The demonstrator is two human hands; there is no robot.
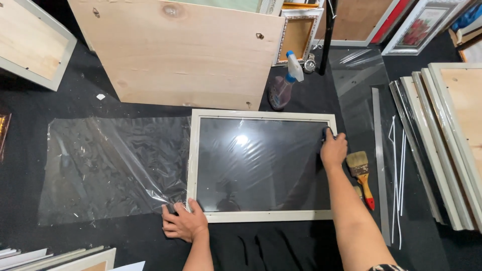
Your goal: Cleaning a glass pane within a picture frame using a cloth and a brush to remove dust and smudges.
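while the left hand (183, 223) pinches the clear film (115, 168) at the pale frame (261, 217) corner, the right hand (333, 149) presses a dark cloth (325, 134) on its glass (258, 163).

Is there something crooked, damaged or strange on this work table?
The clear plastic sheet left of the white frame lies wrinkled and creased, not flat. The left hand presses at the frame's lower left corner, the right hand near its upper right. Nothing looks spilled or broken.

- Picture frame (261, 216), centre: off-white border, dark glossy pane.
- Plastic sheet (110, 165), left: clear, crinkled.
- Wooden board (175, 50), top: pale, knotty.
- Spray bottle (284, 83): brown, blue-and-white nozzle.
- Paintbrush (362, 176), right: orange-red handle, tan bristles.
- Tabletop cloth (271, 251): black.
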